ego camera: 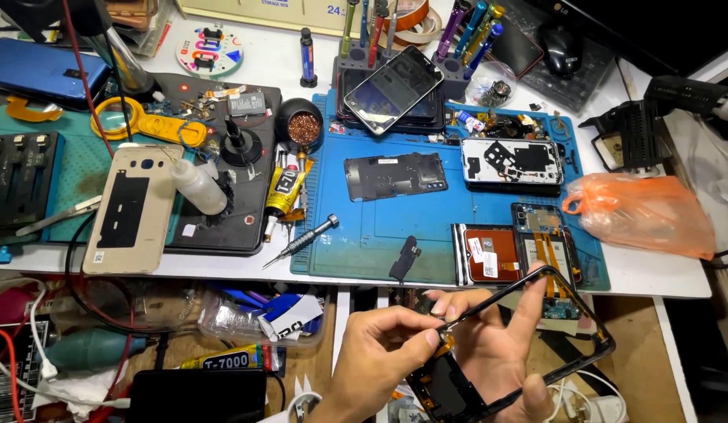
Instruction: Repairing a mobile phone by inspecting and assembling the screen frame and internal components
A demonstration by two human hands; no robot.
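Observation:
My right hand (501, 352) holds a black phone frame (591, 325) from below, near the bottom centre, with the index finger raised along its top edge. My left hand (383, 352) pinches something small at the frame's upper left corner. The frame is tilted and hollow; its lower end shows dark parts with a bit of orange flex. Both hands are below the front edge of the blue work mat (364, 243).
On the mat lie a screwdriver (301, 241), a dark metal plate (395, 174), an opened phone board (511, 160) and a phone screen (394, 88). A gold back cover (134, 207), white squeeze bottle (198, 186), glue tube (284, 192) and orange bag (646, 213) sit around.

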